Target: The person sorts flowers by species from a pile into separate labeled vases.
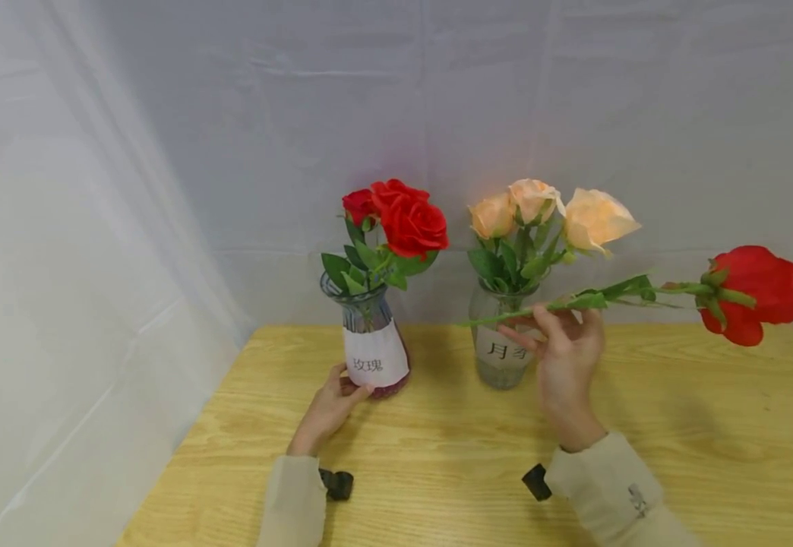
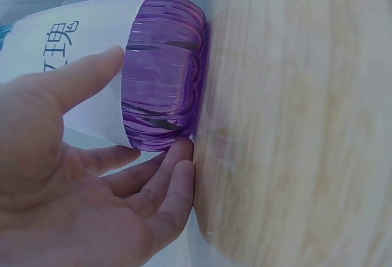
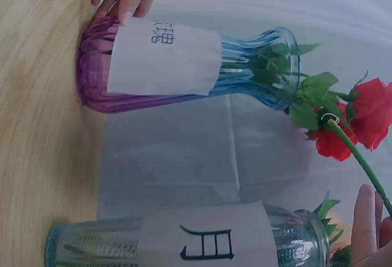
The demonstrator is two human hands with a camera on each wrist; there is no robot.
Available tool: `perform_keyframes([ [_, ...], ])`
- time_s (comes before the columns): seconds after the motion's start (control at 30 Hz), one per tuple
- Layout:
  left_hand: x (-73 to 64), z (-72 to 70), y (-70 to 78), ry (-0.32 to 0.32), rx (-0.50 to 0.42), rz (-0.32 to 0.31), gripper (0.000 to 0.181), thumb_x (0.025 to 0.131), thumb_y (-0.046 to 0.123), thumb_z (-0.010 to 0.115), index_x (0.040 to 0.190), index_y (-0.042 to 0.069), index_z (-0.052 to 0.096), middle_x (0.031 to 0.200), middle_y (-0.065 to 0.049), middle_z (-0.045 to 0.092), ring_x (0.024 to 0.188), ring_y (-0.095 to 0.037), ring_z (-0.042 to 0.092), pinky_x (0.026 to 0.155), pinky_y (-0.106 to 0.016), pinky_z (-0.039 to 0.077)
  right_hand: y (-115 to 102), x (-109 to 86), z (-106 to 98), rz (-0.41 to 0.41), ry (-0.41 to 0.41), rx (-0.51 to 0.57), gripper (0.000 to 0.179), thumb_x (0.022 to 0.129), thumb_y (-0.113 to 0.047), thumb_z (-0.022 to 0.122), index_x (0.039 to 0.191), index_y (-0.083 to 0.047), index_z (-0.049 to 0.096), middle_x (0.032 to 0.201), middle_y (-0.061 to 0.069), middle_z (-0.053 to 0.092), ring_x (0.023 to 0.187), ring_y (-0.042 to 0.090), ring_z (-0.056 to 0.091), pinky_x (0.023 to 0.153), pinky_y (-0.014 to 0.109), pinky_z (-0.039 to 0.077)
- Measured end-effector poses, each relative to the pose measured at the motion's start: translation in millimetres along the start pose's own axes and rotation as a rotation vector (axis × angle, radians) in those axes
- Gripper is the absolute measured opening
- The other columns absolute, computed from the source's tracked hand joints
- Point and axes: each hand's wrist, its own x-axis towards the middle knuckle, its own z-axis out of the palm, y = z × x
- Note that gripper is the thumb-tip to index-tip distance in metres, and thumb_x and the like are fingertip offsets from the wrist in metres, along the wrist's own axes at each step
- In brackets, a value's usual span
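On the left stands a glass vase (image 1: 368,319), blue at the neck and purple at the base (image 2: 162,77), with a white paper label and several red roses (image 1: 413,224) in it. My left hand (image 1: 331,406) holds its lower part, thumb on the front and fingers at the far side. My right hand (image 1: 569,365) pinches the green stem of a long red rose (image 1: 755,292). This rose lies nearly level, bloom to the right, its stem end passing before a clear glass vase (image 1: 503,374). In the right wrist view, only part of my right hand (image 3: 373,233) shows beside the stem.
The clear vase has a white label and holds cream-peach roses (image 1: 533,201) with green leaves. Both vases stand near the back of a wooden table (image 1: 437,471). A pale sheet (image 1: 287,152) hangs behind it. Small black devices (image 1: 538,482) sit at both wrists.
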Motion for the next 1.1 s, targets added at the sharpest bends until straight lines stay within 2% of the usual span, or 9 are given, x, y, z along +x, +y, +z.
perform_keyframes([
  [0.17, 0.1, -0.8, -0.7, -0.006, -0.004, 0.005, 0.067, 0.101, 0.022, 0.064, 0.147, -0.013, 0.032, 0.134, -0.036, 0.054, 0.123, -0.045, 0.056, 0.100, -0.054, 0.045, 5.4, -1.4, 11.2, -0.048, -0.033, -0.028, 0.028, 0.096, 0.014, 0.055, 0.123, 0.006, 0.059, 0.083, 0.011, 0.066, 0.070, 0.026, 0.070, 0.068, 0.048, 0.060],
  [0.4, 0.9, -0.5, -0.6, -0.008, -0.009, 0.007, 0.066, 0.101, 0.022, 0.064, 0.147, -0.014, 0.032, 0.134, -0.036, 0.054, 0.123, -0.045, 0.055, 0.101, -0.054, 0.045, 17.3, -1.0, 26.9, -0.164, -0.084, -0.039, 0.011, 0.092, 0.018, 0.054, 0.095, 0.007, 0.059, 0.079, 0.012, 0.067, 0.070, 0.027, 0.072, 0.068, 0.046, 0.061],
  [0.5, 1.0, -0.4, -1.0, -0.006, -0.011, 0.009, 0.066, 0.101, 0.021, 0.064, 0.147, -0.013, 0.033, 0.133, -0.036, 0.055, 0.122, -0.045, 0.056, 0.100, -0.054, 0.046, 22.4, -0.6, 33.6, -0.198, -0.109, -0.050, 0.010, 0.092, 0.018, 0.054, 0.092, 0.009, 0.057, 0.080, 0.012, 0.067, 0.071, 0.026, 0.072, 0.068, 0.045, 0.061],
  [0.63, 1.0, -0.2, -1.5, -0.002, -0.009, 0.015, 0.065, 0.100, 0.020, 0.065, 0.146, -0.013, 0.033, 0.132, -0.035, 0.055, 0.121, -0.045, 0.057, 0.099, -0.053, 0.046, 28.1, -0.1, 44.6, -0.191, -0.118, -0.047, 0.017, 0.091, 0.019, 0.054, 0.094, 0.003, 0.058, 0.084, 0.011, 0.066, 0.074, 0.024, 0.072, 0.069, 0.044, 0.061],
  [0.87, 0.4, -0.4, -1.1, -0.002, -0.013, 0.026, 0.066, 0.100, 0.020, 0.066, 0.146, -0.015, 0.033, 0.131, -0.036, 0.056, 0.120, -0.045, 0.057, 0.098, -0.053, 0.047, 32.7, -1.4, 64.4, -0.194, -0.173, -0.171, 0.022, 0.099, 0.011, 0.051, 0.115, -0.004, 0.056, 0.090, 0.010, 0.063, 0.080, 0.022, 0.072, 0.074, 0.043, 0.060],
  [1.1, 1.5, 0.0, -3.2, 0.000, -0.016, 0.015, 0.065, 0.100, 0.020, 0.066, 0.145, -0.013, 0.034, 0.131, -0.035, 0.056, 0.120, -0.044, 0.057, 0.097, -0.053, 0.048, 42.0, -0.5, 76.9, -0.189, -0.202, -0.200, 0.017, 0.100, 0.009, 0.049, 0.109, -0.005, 0.053, 0.090, 0.009, 0.063, 0.082, 0.023, 0.071, 0.078, 0.044, 0.060],
])
